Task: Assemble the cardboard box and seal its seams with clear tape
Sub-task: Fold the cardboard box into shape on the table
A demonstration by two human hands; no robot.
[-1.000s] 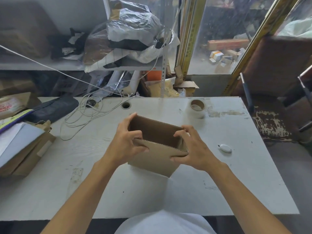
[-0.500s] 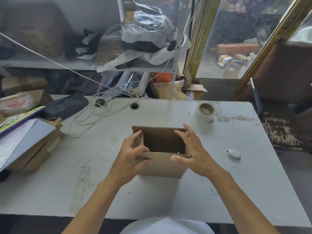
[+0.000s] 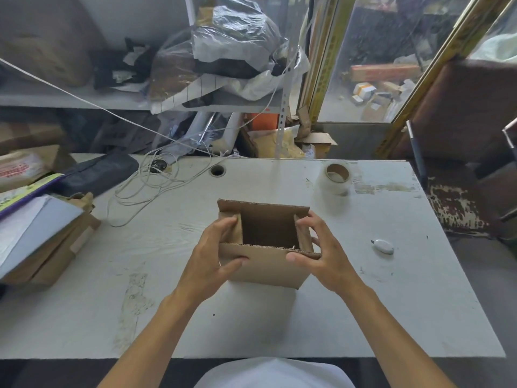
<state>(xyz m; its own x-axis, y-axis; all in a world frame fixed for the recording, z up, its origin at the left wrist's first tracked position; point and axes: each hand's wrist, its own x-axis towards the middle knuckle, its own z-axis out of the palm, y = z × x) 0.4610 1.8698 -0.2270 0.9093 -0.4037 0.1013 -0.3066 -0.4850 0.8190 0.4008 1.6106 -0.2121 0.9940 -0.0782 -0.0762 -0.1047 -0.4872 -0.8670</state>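
Observation:
A small brown cardboard box [image 3: 265, 264] stands open-topped on the white table [image 3: 363, 303], its dark inside facing up. My left hand [image 3: 212, 256] grips its left side, thumb on the near wall and fingers on the left flap. My right hand [image 3: 324, 256] grips the right side, thumb on the near top edge and fingers folding the right flap inward. The far flap stands upright. A roll of clear tape [image 3: 337, 177] stands at the back right of the table, apart from the box.
A small white cutter [image 3: 383, 245] lies right of the box. Coiled white cable [image 3: 145, 191] lies at the back left, near a round hole [image 3: 217, 170]. Stacked cardboard and papers [image 3: 42, 228] sit at the left edge. Cluttered shelves stand behind the table.
The box was tilted and held up; it now stands square on the table. Both hands shifted to its side flaps and are folding them inward.

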